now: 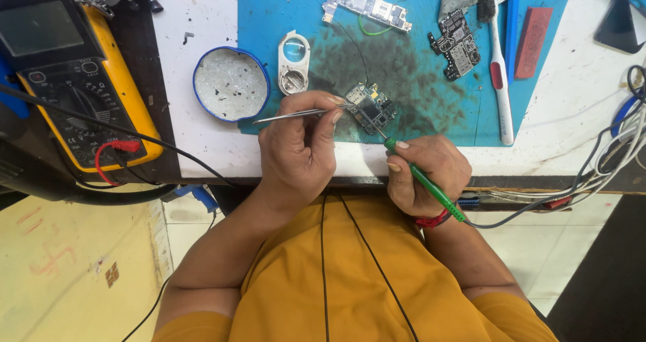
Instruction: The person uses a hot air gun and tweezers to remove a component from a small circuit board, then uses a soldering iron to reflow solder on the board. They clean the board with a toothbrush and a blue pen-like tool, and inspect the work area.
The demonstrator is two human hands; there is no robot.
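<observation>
At the far left a yellow multimeter (pixel 81 86) lies on the dark strip of bench, its red and black leads curling off its lower edge. Right of it, on the white worktop, sits a round blue-rimmed tin (pixel 231 84), and just beside that, on the edge of the blue work mat (pixel 431 113), a white plastic bracket (pixel 294 63) with two round openings.

The left hand (pixel 296 147) is curled, thumb and forefinger pinching a pair of metal tweezers (pixel 303 113). The tweezers lie almost level, handle end pointing left, tips reaching right to touch the upper left corner of the small circuit board (pixel 370 108). That board rests on the sooty near part of the mat, tilted so its long axis runs from upper left to lower right, just beyond both hands and between them.

The right hand (pixel 427 174) is closed in a pen grip around a green-handled soldering iron (pixel 424 180). The iron slants from lower right, where its cable leaves by the wrist, up to the left, and its tip meets the board's near lower edge. Both hands are close to the board; the left comes at it from the side, the right from below.

Farther back on the mat lie a long circuit board (pixel 367 6) and a dark circuit board (pixel 457 45), then a white toothbrush (pixel 498 73) and a red block (pixel 533 43). A bundle of cables (pixel 619 147) hangs at the right edge
</observation>
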